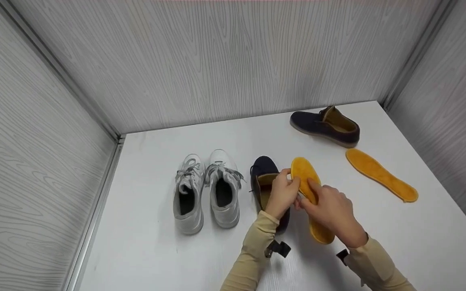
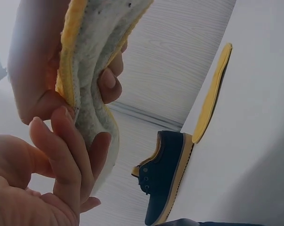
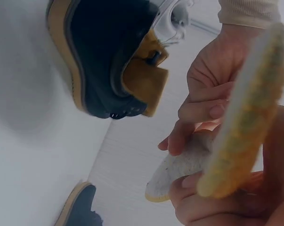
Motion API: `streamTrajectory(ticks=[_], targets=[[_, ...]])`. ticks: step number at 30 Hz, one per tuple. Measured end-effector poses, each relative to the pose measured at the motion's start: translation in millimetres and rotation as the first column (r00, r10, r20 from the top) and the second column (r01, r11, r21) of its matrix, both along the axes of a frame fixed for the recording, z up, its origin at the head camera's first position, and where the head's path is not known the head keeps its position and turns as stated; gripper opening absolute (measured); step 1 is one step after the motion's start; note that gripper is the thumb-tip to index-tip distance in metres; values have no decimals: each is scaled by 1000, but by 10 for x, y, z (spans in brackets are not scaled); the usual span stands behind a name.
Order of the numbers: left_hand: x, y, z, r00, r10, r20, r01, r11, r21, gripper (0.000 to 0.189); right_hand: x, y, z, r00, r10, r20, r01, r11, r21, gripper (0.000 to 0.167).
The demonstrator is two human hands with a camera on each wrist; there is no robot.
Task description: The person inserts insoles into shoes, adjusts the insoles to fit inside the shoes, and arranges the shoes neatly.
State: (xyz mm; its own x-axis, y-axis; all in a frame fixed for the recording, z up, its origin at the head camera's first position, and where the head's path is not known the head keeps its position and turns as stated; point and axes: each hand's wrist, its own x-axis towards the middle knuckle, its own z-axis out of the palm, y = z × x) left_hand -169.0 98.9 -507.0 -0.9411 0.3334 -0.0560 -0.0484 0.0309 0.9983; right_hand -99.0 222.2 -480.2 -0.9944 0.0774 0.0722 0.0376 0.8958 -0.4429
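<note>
Both hands hold a yellow fuzzy insole (image 1: 322, 232) raised above the white table, its toe end pointing away. My left hand (image 1: 284, 192) pinches its left edge near the toe part, thumb on top. My right hand (image 1: 332, 206) grips it at the middle from the right side. In the left wrist view the insole's grey-white underside (image 2: 92, 94) shows, bent into a wave between the fingers. A navy lace-up shoe (image 1: 263, 165) stands just left of the insole, partly hidden by my left hand and forearm.
A second navy shoe (image 1: 312, 123) sits at the back right, turned sideways. In front of it lies another yellow insole (image 1: 380, 176). Two white sneakers, a left one (image 1: 188, 220) and a right one (image 1: 227, 212), stand side by side left of centre. Grey wood-grain panels (image 1: 217, 60) border the table.
</note>
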Motion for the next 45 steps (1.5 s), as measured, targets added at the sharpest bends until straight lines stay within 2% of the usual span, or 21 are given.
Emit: streamTrajectory(ticks=[6, 10, 16, 24, 27, 29, 34, 36, 40, 45], targets=[[166, -132, -14, 996, 80, -43, -80, 997, -2, 29, 113, -167, 23, 998, 39, -50, -39, 999, 11, 55], [270, -212, -44, 991, 127, -41, -127, 992, 18, 34, 176, -255, 29, 996, 68, -63, -68, 998, 7, 52], [415, -350, -98, 986, 165, 4, -165, 983, 83, 40, 249, -374, 31, 994, 106, -41, -107, 994, -29, 50], [607, -521, -255, 974, 202, 105, -214, 969, 120, 39, 311, -517, -8, 983, 182, 0, -182, 981, -72, 37], [633, -563, -325, 970, 214, 118, -228, 966, 121, 37, 304, -561, -29, 980, 199, 26, -196, 977, -80, 29], [632, -585, -372, 969, 226, 97, -236, 965, 111, 33, 291, -590, -47, 978, 202, 44, -197, 977, -85, 25], [606, -618, -473, 963, 265, -41, -263, 964, 45, 20, 230, -644, -102, 979, 197, 51, -193, 978, -76, 18], [602, -631, -496, 962, 266, -60, -264, 964, 38, 21, 195, -664, -127, 980, 192, 49, -188, 979, -73, 17], [607, -649, -505, 971, 240, -6, -239, 968, 74, 24, 120, -690, -176, 984, 172, 51, -168, 984, -61, 19], [597, -654, -493, 970, 239, 35, -241, 965, 101, 26, 89, -741, -204, 986, 163, 31, -163, 987, 6, 27]])
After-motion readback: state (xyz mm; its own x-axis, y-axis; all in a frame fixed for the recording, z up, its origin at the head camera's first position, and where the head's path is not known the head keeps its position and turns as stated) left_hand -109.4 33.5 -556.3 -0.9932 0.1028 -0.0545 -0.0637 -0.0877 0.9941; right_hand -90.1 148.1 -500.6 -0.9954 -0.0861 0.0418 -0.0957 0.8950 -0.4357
